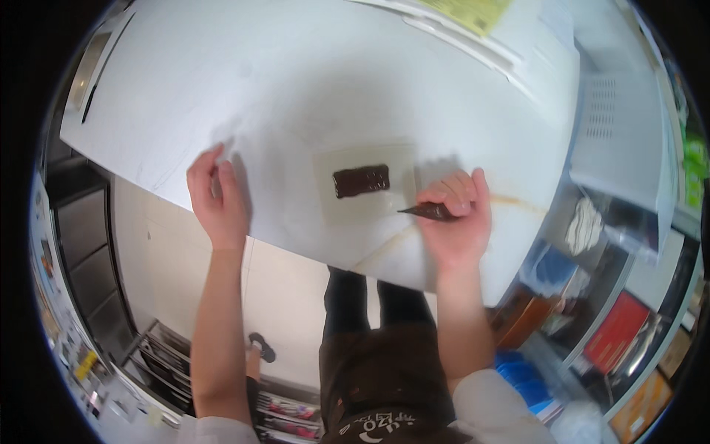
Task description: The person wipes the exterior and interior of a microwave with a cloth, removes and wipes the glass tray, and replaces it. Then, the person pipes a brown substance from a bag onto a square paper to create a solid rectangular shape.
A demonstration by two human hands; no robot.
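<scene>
A dark brown, glossy chocolate rectangle (pixel 361 181) with wavy edges lies on a pale square sheet (pixel 355 214) on the white table (pixel 274 96). At its right end the surface is marked with small shiny spots. My right hand (pixel 464 226) is closed around a small piping bag (pixel 432 212) filled with chocolate. The bag's thin tip points left, just off the sheet's lower right side and apart from the chocolate. My left hand (pixel 218 196) rests by the table's near left edge, fingers loosely curved, thumb apart, holding nothing.
White trays (pixel 462 41) and a yellow paper (pixel 473 11) lie at the far right. A thin dark stick (pixel 90 103) lies far left. Shelves with a red box (pixel 616 331) and bags stand right. Another person's foot (pixel 261 348) shows on the floor below.
</scene>
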